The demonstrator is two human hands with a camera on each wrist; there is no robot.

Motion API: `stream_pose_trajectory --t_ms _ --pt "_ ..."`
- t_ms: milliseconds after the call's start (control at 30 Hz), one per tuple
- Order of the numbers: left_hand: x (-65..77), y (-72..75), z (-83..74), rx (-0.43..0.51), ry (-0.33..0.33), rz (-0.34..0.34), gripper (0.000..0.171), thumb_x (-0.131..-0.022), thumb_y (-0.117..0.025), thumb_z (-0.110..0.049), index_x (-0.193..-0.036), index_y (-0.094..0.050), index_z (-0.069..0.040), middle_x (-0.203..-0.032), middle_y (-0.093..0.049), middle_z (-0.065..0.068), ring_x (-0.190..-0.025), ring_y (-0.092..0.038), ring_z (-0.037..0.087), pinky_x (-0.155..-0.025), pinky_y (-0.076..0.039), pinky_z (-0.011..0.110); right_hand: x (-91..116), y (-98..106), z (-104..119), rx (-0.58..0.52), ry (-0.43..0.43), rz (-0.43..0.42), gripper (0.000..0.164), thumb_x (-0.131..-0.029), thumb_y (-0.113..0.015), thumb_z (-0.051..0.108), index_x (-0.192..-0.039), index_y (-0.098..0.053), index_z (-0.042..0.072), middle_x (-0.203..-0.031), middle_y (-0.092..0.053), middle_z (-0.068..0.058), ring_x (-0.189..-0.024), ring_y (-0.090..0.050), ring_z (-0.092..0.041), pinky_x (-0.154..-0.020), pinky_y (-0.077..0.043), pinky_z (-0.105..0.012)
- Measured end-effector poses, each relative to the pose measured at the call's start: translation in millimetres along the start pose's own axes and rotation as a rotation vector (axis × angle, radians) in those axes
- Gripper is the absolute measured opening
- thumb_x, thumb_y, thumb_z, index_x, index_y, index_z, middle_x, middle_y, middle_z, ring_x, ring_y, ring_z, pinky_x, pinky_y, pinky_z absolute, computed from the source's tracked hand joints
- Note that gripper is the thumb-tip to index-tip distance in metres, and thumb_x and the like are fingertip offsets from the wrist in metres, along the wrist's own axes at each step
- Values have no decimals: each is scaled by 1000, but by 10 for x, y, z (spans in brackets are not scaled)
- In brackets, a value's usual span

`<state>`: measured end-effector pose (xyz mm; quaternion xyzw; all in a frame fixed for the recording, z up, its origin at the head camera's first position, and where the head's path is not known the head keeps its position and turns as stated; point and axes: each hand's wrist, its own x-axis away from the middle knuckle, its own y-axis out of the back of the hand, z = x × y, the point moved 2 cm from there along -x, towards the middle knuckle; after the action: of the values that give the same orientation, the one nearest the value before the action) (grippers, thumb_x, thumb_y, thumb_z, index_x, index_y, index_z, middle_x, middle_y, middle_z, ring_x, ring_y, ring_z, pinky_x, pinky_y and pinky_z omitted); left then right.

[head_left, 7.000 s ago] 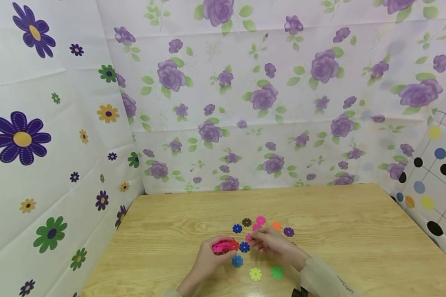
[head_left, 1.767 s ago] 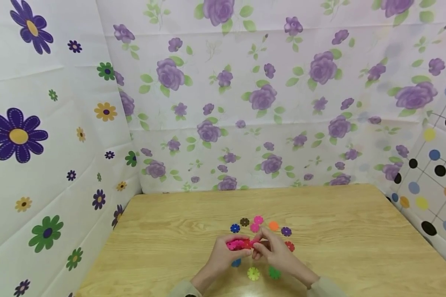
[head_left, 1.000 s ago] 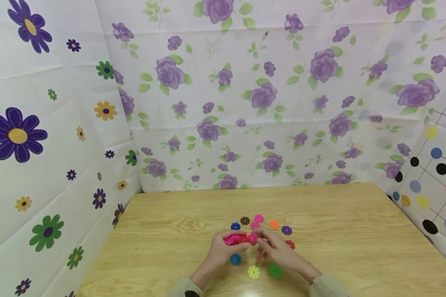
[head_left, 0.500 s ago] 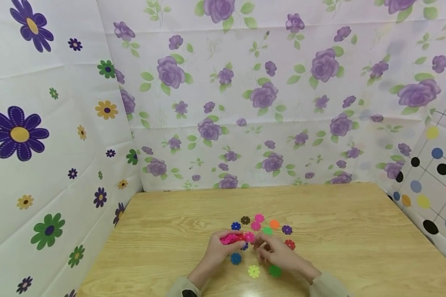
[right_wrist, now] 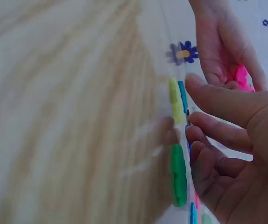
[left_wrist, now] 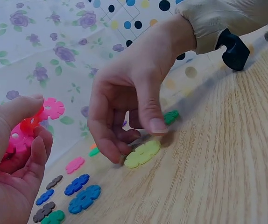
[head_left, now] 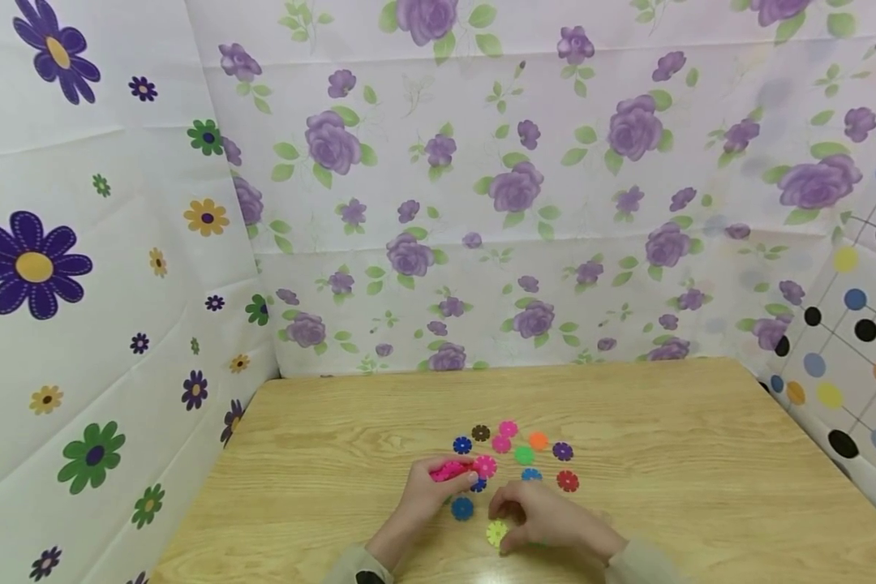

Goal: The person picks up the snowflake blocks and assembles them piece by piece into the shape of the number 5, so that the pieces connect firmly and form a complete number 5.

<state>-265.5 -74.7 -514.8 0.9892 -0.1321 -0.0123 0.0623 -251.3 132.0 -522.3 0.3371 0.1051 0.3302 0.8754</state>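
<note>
My left hand (head_left: 425, 492) grips a joined string of pink and red snowflake discs; a pink snowflake disc (head_left: 485, 466) sticks out past the thumb tip. In the left wrist view the red snowflake disc (left_wrist: 30, 125) sits between pink ones, partly covered by fingers. Low over the table, my right hand (head_left: 547, 515) arches above a yellow snowflake disc (head_left: 495, 534) lying flat. Its thumb and fingers are spread apart around that disc, one fingertip right at the edge in the left wrist view. A dark green snowflake disc (left_wrist: 171, 116) lies beneath the right hand.
Loose snowflake discs lie around the hands on the wooden table (head_left: 336, 430): a teal-blue disc (head_left: 463, 508), a red disc (head_left: 568, 481), a light green disc (head_left: 525, 455), an orange disc (head_left: 538, 440), a brown disc (head_left: 481, 433) and several others. Flower-printed cloth (head_left: 380, 178) hangs behind.
Earlier my right hand pinched a pink disc and brought it to the left hand's string, where it now sits. The right hand has let go and moved nearer me, over the yellow disc.
</note>
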Motion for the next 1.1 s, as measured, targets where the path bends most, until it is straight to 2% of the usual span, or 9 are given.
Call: stream_pose_trajectory --t_ms 133,267,400,500,733,967,1100 --pt "-9 -4 19 16 2 2 36 -84 -76 -26 -114 -70 -6 -109 -70 12 -85 -67 12 -74 -55 19 -5 -21 37 84 7 22 33 -74 -83 31 -101 -68 19 -92 -60 14 -79 -52 1 -70 -47 -16" --pt "-20 -8 15 27 -1 10 36 -84 -75 -25 -114 -70 -5 -105 -71 11 -82 -69 13 -73 -56 20 -15 -11 83 119 8 30 28 -75 -83 26 -96 -66 19 -87 -57 14 -75 -49 0 -67 -45 -16" --pt "-28 -12 26 37 1 18 35 -85 -74 -24 -114 -70 -5 -102 -72 9 -80 -68 12 -72 -56 21 -24 -16 88 87 -3 39 28 -75 -82 23 -94 -62 19 -81 -56 13 -70 -49 1 -63 -46 -16" --pt "-25 -14 38 38 11 24 36 -85 -74 -25 -114 -69 -5 -99 -72 8 -78 -67 11 -72 -57 23 -14 -17 59 32 0 34 22 -80 -77 20 -93 -60 20 -78 -57 13 -68 -50 1 -62 -48 -17" --pt "-14 -25 61 46 27 34 38 -84 -75 -25 -115 -69 -3 -98 -72 8 -77 -68 11 -74 -58 25 36 85 -40 -53 49 -35 9 -90 -67 18 -94 -60 18 -83 -60 10 -74 -55 0 -66 -51 -19" --pt "-24 -42 87 55 23 36 39 -85 -75 -26 -116 -68 -3 -102 -72 9 -84 -70 20 -77 -59 29 62 175 -81 -130 -7 -116 6 -95 -61 19 -101 -62 17 -87 -62 3 -75 -58 -7 -63 -52 -22" --pt "-13 -51 97 48 38 35 40 -84 -75 -26 -117 -67 -5 -101 -72 9 -88 -71 26 -78 -59 30 74 201 -66 -201 -53 -216 10 -96 -59 17 -105 -61 12 -88 -62 -2 -72 -59 -14 -60 -52 -23"
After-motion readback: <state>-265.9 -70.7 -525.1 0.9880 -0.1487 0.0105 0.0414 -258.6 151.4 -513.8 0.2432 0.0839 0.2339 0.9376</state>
